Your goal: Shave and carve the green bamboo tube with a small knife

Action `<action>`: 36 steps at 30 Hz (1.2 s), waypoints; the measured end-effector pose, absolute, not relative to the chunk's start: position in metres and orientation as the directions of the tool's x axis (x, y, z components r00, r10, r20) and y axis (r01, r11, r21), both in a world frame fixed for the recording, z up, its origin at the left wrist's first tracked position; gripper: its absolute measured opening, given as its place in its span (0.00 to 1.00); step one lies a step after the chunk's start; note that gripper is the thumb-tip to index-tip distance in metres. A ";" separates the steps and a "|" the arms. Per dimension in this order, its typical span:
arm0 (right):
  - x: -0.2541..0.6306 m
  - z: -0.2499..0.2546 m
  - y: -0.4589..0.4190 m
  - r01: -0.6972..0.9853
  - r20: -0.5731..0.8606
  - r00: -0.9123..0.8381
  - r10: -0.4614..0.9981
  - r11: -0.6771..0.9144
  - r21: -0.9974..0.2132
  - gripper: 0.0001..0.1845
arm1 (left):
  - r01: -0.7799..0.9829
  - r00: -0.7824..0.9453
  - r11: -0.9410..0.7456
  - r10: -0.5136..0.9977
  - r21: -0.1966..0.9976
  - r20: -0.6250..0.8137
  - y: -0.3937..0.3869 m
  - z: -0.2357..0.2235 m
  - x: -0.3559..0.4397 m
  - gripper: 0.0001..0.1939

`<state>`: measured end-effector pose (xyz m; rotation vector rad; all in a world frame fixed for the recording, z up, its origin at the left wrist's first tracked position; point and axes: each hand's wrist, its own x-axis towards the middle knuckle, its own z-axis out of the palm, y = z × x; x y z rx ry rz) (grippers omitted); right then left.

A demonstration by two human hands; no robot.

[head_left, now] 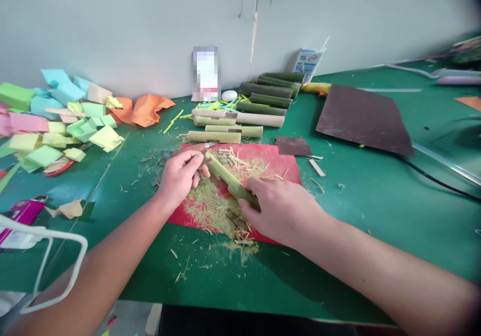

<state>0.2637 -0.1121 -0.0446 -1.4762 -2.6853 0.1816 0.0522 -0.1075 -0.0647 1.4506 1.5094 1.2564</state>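
Bamboo (pixel 224 174) slants over the red sheet (pixel 290 168), right hand (pixel 278 208) closed round its near end; left hand (pixel 184 173) half-curled at the far tip, its hold unclear. Likely light, stiff, dust-slick; best gripped where it's uncut.

A person's right grip (pixel 280 205) clasps a notched bamboo tube (pixel 227 176) over a red sheet (pixel 288 165) strewn with shavings (pixel 205 205), the left grip (pixel 183 171) at the tube's far end; more tubes (pixel 259 119) line the green surface (pixel 361 215) behind.
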 end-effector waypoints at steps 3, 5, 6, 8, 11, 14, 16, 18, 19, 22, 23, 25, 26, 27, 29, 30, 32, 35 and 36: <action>0.263 -0.045 -0.111 0.836 0.021 -0.532 0.846 0.530 -0.142 0.13 | 0.297 -0.129 -0.091 0.982 0.951 0.134 -0.109 -0.063 0.054 0.12; 0.263 -0.045 -0.110 0.835 0.045 -0.530 0.847 0.530 -0.151 0.13 | 0.307 -0.106 -0.092 0.986 0.947 0.130 -0.112 -0.061 0.057 0.12; 0.263 -0.045 -0.110 0.833 0.055 -0.529 0.847 0.530 -0.159 0.13 | 0.325 -0.096 -0.090 0.987 0.941 0.128 -0.113 -0.060 0.059 0.12; 0.263 -0.046 -0.109 0.829 0.062 -0.529 0.847 0.531 -0.177 0.13 | 0.405 -0.093 -0.096 0.985 0.909 0.145 -0.116 -0.059 0.061 0.11; 0.263 -0.047 -0.108 0.827 0.050 -0.531 0.846 0.530 -0.189 0.14 | 0.584 -0.103 -0.137 0.965 0.800 0.241 -0.116 -0.059 0.060 0.11; 0.263 -0.046 -0.107 0.827 0.038 -0.530 0.847 0.527 -0.194 0.13 | 0.690 -0.075 -0.209 0.932 0.693 0.356 -0.112 -0.060 0.054 0.09; 0.263 -0.046 -0.107 0.828 0.024 -0.531 0.847 0.525 -0.197 0.12 | 0.715 -0.042 -0.258 0.911 0.650 0.409 -0.109 -0.062 0.051 0.09; 0.263 -0.044 -0.107 0.830 0.005 -0.532 0.846 0.523 -0.193 0.13 | 0.724 -0.014 -0.296 0.897 0.623 0.442 -0.108 -0.063 0.049 0.08; 0.263 -0.044 -0.107 0.831 0.005 -0.531 0.847 0.522 -0.191 0.13 | 0.725 -0.005 -0.308 0.892 0.616 0.452 -0.107 -0.063 0.048 0.08; 0.264 -0.042 -0.108 0.830 0.007 -0.532 0.847 0.523 -0.192 0.13 | 0.727 0.014 -0.332 0.883 0.601 0.470 -0.107 -0.064 0.049 0.07; 0.264 -0.042 -0.108 0.830 0.006 -0.533 0.846 0.524 -0.193 0.13 | 0.730 0.025 -0.342 0.879 0.592 0.477 -0.107 -0.065 0.049 0.08; 0.264 -0.043 -0.109 0.827 0.009 -0.536 0.844 0.528 -0.192 0.13 | 0.745 0.059 -0.368 0.867 0.556 0.494 -0.107 -0.066 0.048 0.08; 0.264 -0.043 -0.109 0.826 0.011 -0.539 0.842 0.531 -0.190 0.12 | 0.758 0.081 -0.380 0.861 0.531 0.501 -0.106 -0.066 0.047 0.08; 0.264 -0.043 -0.109 0.825 0.013 -0.541 0.841 0.534 -0.187 0.12 | 0.773 0.103 -0.389 0.857 0.501 0.506 -0.105 -0.067 0.047 0.09; 0.264 -0.044 -0.109 0.825 0.014 -0.542 0.840 0.535 -0.185 0.12 | 0.809 0.135 -0.394 0.848 0.437 0.513 -0.104 -0.067 0.045 0.10; 0.264 -0.044 -0.109 0.825 0.014 -0.542 0.840 0.535 -0.186 0.13 | 0.826 0.146 -0.391 0.844 0.407 0.515 -0.104 -0.068 0.044 0.10; 0.264 -0.045 -0.108 0.827 0.013 -0.538 0.843 0.530 -0.188 0.13 | 0.849 0.157 -0.383 0.841 0.364 0.517 -0.103 -0.068 0.044 0.11; 0.264 -0.045 -0.108 0.828 0.012 -0.535 0.845 0.527 -0.191 0.12 | 0.850 0.167 -0.390 0.838 0.355 0.520 -0.103 -0.067 0.043 0.11; 0.264 -0.045 -0.108 0.829 0.013 -0.534 0.846 0.526 -0.192 0.12 | 0.845 0.170 -0.397 0.834 0.359 0.524 -0.103 -0.067 0.044 0.10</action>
